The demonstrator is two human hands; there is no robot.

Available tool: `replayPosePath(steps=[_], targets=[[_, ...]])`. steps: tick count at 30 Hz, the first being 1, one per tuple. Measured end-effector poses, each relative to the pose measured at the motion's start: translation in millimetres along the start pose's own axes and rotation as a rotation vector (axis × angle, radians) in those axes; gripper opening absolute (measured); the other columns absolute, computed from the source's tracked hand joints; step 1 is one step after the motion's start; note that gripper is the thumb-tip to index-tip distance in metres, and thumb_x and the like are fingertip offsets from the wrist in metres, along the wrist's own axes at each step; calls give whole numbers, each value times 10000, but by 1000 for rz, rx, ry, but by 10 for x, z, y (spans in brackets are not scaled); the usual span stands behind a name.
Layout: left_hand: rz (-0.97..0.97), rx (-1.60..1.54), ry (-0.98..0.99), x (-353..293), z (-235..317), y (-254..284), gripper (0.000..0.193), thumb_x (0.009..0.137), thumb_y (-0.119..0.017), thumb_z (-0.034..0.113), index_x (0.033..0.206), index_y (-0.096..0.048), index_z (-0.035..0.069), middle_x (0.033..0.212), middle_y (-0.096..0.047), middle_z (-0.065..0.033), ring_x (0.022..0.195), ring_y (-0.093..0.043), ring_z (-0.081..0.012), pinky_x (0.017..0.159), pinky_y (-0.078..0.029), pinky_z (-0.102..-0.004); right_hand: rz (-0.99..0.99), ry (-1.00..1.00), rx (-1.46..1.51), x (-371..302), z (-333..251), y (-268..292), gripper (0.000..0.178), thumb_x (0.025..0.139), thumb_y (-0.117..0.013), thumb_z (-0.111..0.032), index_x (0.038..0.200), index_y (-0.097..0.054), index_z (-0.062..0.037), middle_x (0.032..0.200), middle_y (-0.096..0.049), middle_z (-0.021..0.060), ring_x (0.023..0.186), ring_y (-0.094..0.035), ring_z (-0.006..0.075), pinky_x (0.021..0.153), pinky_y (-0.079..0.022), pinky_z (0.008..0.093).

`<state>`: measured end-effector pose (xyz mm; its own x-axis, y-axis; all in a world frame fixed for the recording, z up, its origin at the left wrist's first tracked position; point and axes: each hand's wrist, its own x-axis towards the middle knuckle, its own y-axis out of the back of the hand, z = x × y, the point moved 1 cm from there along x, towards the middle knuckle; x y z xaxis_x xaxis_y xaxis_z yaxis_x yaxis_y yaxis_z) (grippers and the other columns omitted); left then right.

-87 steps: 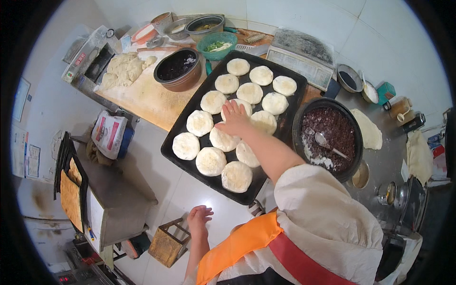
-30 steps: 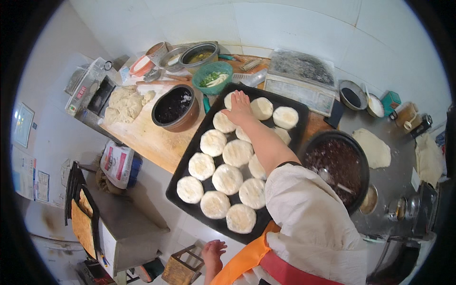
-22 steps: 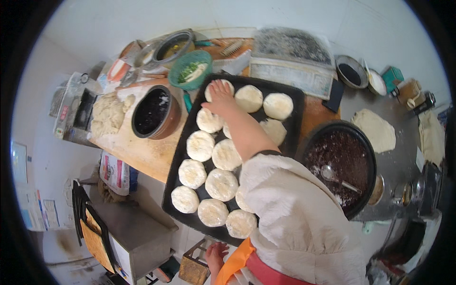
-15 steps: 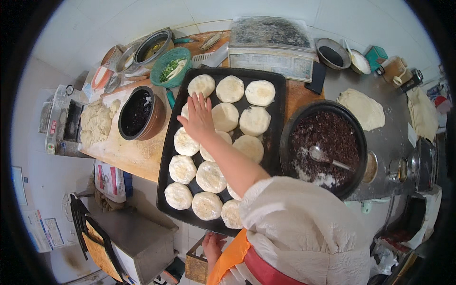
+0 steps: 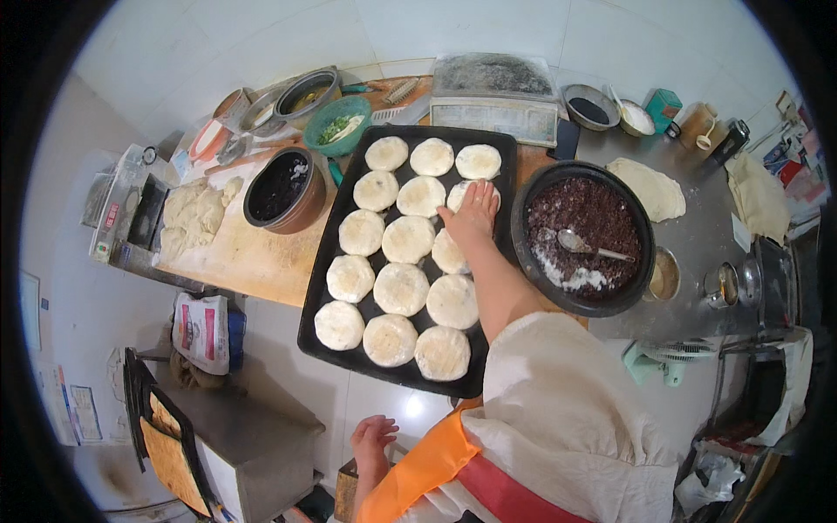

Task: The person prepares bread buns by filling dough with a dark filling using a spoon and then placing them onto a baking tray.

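Note:
My right hand (image 5: 475, 212) lies flat, fingers stretched, on a pale round flatbread in the right column of a black baking tray (image 5: 314, 336). The palm hides most of that piece. Several more dough rounds, such as the one in the middle (image 5: 408, 239), fill the tray in three columns, lightly floured and flattened. My left hand (image 5: 373, 433) hangs below the tray's near edge, apart from it, with fingers loosely bent and nothing visible in them.
Right of the tray stands a wide black basin (image 5: 523, 261) of dark red filling with a metal spoon (image 5: 575, 242). A brown pot (image 5: 305, 212) and a dough mass (image 5: 187, 218) sit at left. Behind are a scale (image 5: 493, 118) and a green bowl (image 5: 318, 118).
My right hand has shifted from the left column's upper rounds to the right column. My left hand has come away from the tray's near edge. The view has shifted a little.

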<state>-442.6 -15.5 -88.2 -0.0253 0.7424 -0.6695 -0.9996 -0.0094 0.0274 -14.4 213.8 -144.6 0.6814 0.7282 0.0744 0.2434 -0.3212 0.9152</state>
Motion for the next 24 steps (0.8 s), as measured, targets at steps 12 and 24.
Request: replayPosePath(steps=[12, 24], targets=[[58, -64, 62, -28, -221, 285, 193, 869, -588, 160, 991, -616, 13, 895, -698, -139, 785, -678, -229, 669, -516, -298, -135, 289, -100, -200, -118, 36, 821, 924, -483, -534, 1511, -230, -19, 1604, -143, 125, 1490, -64, 273, 1201, -1, 465], [2, -74, -58, 49, -8, 11, 221, 881, -592, 187, 1004, -619, 5, 917, -694, -137, 787, -679, -228, 674, -519, -313, -280, 148, 73, 151, -259, 395, 706, 925, -526, -451, 1453, -353, -16, 1575, -246, 132, 1468, -159, 285, 1194, -46, 491]])
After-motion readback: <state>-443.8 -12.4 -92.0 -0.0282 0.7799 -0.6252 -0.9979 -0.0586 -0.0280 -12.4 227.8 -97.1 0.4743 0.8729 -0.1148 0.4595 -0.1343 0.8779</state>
